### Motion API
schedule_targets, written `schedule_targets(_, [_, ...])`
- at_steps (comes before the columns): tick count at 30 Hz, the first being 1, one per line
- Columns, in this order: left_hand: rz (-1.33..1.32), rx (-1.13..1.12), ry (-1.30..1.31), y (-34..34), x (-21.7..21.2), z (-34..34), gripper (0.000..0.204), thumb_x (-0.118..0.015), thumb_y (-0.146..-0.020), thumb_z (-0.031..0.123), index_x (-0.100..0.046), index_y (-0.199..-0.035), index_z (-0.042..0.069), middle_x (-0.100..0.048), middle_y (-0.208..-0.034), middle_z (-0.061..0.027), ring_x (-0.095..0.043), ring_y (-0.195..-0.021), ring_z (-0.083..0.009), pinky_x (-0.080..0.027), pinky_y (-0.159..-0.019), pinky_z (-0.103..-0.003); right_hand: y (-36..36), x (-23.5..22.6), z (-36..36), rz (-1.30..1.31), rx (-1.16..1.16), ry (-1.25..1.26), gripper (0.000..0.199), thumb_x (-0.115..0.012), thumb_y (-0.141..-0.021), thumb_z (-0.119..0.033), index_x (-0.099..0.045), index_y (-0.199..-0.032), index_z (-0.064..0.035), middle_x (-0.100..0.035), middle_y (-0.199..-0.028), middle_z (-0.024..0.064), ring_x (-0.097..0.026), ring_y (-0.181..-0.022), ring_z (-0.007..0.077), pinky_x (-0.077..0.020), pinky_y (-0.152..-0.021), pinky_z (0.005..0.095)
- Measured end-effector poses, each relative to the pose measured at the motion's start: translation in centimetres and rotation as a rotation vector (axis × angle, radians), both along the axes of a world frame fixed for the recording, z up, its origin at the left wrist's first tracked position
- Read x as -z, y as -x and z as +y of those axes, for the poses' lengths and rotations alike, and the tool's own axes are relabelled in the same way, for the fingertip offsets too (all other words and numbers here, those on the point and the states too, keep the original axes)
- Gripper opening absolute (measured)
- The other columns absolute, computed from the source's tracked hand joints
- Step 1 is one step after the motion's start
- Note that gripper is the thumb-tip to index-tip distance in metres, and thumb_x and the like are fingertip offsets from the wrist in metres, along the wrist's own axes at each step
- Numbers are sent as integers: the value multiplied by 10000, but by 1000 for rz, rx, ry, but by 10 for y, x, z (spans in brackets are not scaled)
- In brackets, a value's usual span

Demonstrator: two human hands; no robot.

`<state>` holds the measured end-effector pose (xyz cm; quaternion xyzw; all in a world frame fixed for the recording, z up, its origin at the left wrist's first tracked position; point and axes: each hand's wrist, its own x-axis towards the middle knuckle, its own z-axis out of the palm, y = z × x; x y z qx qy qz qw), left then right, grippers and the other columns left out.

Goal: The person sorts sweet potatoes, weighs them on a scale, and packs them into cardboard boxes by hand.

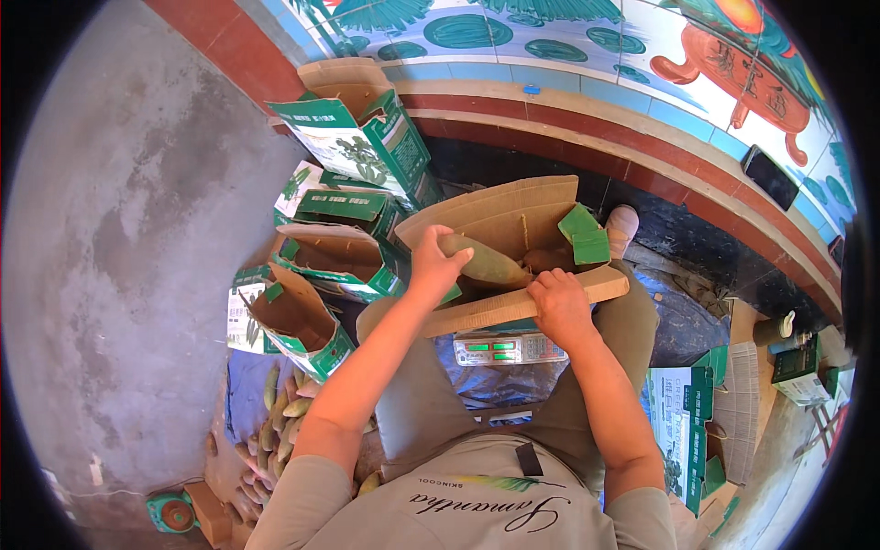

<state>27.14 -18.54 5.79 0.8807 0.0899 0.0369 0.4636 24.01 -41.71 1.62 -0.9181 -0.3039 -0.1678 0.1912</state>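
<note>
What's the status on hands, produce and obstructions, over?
Left hand holding green oblong produce at open box. Right hand on near flap. Green tab at box's right end.

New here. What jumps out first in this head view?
Probably the centre, where the left hand grips a long greenish root-like piece at the open cardboard box and the right hand is on its near flap. Just below the box, a scale shows green-lit displays. The brightly painted tile wall across the top also stands out, as do the green-and-white cartons left of the box.
</note>
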Motion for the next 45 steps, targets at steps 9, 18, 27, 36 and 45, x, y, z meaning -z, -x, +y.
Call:
schedule_targets(9, [148, 67, 321, 1, -4, -9, 526, -595, -871, 99, -353, -1336, 47, -555, -1183, -171, -579, -1049, -260, -456, -943, -347, -3, -4, -3, -8, 2, 14, 209, -706, -576, -100, -604, -758, -93, -556, -801, 63, -541, -848, 246, -434, -744, 361])
schedule_targets(18, [-572, -50, 18, 85, -61, 85, 271, -505, -878, -43, -558, -1140, -6, -541, -1267, -134, -542, -1132, -197, -431, -964, -312, 0, -3, 0, 29, 7, 49, 154, -661, -613, -86, -591, -750, -91, -546, -808, 69, -531, -847, 251, -426, -730, 368])
schedule_targets(27, [-269, -379, -416, 197, 91, 198, 144, -531, -882, 42, -623, -981, -8, -639, -922, -153, -617, -880, -273, -477, -791, -349, -1, -3, 0, 13, -3, 61, 193, -691, -603, -96, -595, -770, -100, -544, -829, 55, -524, -864, 234, -423, -742, 352])
schedule_targets(36, [402, -223, 93, 341, 390, 255, 239, -584, -824, 125, -653, -1038, 45, -665, -946, -190, -649, -903, -337, -505, -776, -407, -2, 2, 4, -70, -20, -6, 224, -676, -565, -79, -586, -770, -94, -530, -804, 64, -528, -815, 252, -430, -718, 368])
schedule_targets(45, [527, -152, -37, 356, 422, 191, 255, -585, -822, 130, -646, -1056, 50, -656, -978, -189, -645, -922, -332, -506, -783, -408, -2, -1, 7, -46, -21, 40, 246, -643, -548, -41, -573, -779, -86, -519, -797, 80, -514, -796, 283, -420, -682, 392])
